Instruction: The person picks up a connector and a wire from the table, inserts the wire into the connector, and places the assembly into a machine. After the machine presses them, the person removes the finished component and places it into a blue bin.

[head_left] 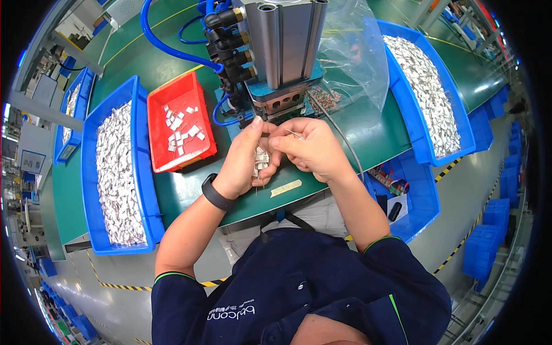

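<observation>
Beside the part-filled red tray, both hands pinch seemingly small white parts.

Glossy plastic red tray — brushed-metal cylinder — matt green tabletop.

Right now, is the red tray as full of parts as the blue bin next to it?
No, the red tray holds only a few scattered white parts, while the blue bin is heaped.

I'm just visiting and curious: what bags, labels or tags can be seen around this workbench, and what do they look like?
Clear crumpled plastic bag: behind the hands, right of the grey metal press.
Pale beige strip label: stuck flat on the green bench edge, below the hands.
Blurred white framed sign: far left, rectangular.
</observation>
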